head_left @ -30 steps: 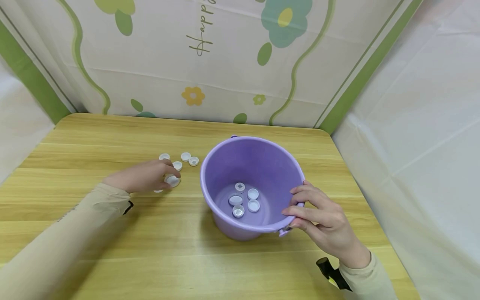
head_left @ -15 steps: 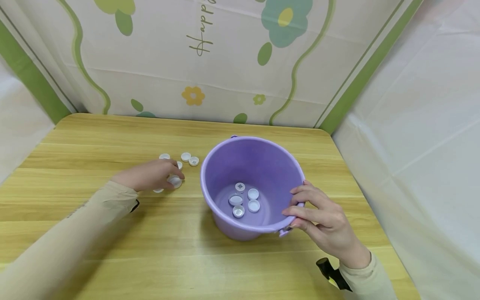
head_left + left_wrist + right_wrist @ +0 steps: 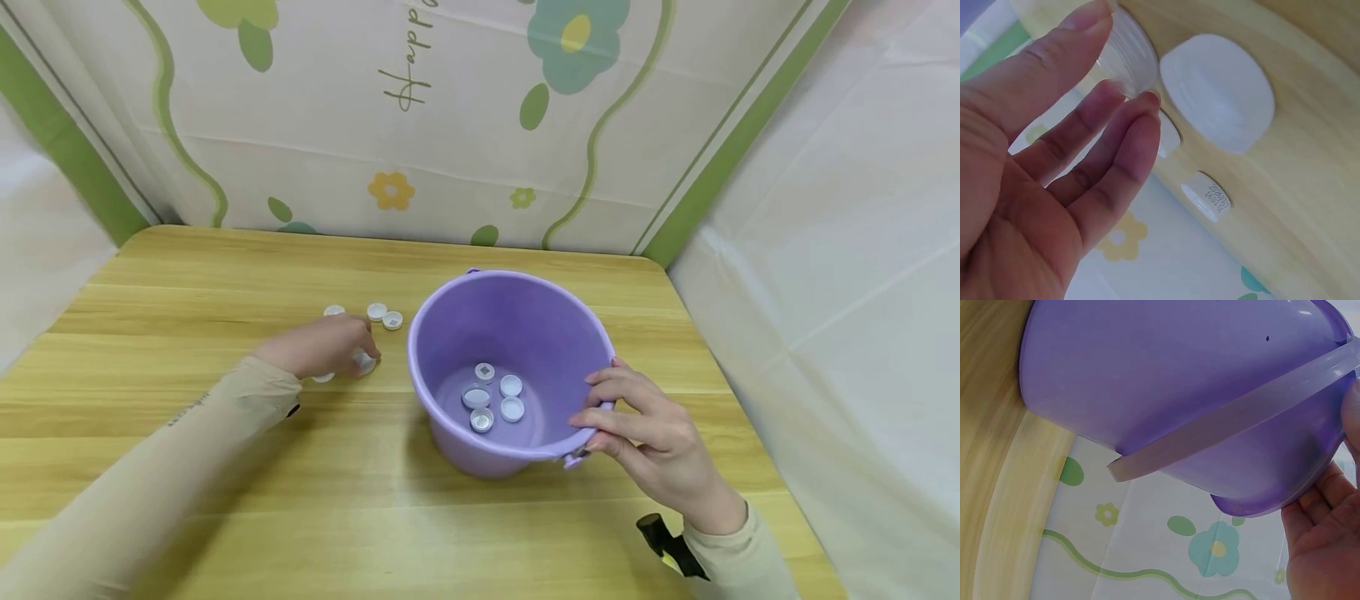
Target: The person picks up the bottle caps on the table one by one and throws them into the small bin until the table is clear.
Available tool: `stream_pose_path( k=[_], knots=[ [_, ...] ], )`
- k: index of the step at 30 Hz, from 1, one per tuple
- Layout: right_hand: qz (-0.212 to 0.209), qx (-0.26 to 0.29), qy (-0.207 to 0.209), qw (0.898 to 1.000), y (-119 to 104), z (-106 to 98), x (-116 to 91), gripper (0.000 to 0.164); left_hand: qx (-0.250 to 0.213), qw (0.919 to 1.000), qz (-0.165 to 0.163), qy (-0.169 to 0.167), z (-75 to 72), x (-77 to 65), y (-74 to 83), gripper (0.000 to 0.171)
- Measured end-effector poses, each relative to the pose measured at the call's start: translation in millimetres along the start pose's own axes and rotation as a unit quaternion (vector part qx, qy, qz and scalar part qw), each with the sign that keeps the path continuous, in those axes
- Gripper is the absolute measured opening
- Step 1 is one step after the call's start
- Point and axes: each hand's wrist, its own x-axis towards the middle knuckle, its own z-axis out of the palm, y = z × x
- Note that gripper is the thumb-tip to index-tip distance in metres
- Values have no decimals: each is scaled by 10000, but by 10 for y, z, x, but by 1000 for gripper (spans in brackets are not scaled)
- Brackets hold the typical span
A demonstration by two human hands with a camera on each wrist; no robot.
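left hand [image 3: 322, 346] picking up a bottle cap [image 3: 1124, 57] beside the purple bucket [image 3: 450, 333]

the left hand's thumb and fingertips [image 3: 1147, 103] pinched one clear cap just above the wooden table [image 3: 225, 467], with more white caps [image 3: 383, 316] lying close by. the right hand [image 3: 652, 433] gripped the bucket's rim on its right side, fingers curled over the edge. the bucket stood upright on the table, near the loose caps, with five caps [image 3: 495, 397] on its floor.
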Motion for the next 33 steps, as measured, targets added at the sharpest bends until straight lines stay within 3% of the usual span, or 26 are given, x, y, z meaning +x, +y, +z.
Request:
stream_pose_path(
  k=[13,19,23,33],
  knots=[
    [71,-98,-28,9999,-2,-3,-6,21,12,9997,-153,-167,-45,18,47,29],
    [64,-122,-64,9999,-22,-13,-13,21,-43,9996,-219,-190,10,23,66,28],
    [69,-156,-97,9998,-31,-20,-19,22,-72,9995,-285,-121,50,17,81,29],
    [69,-155,-79,9998,-32,-18,-8,21,154,9997,-92,173,51,9,98,27]
  ],
)
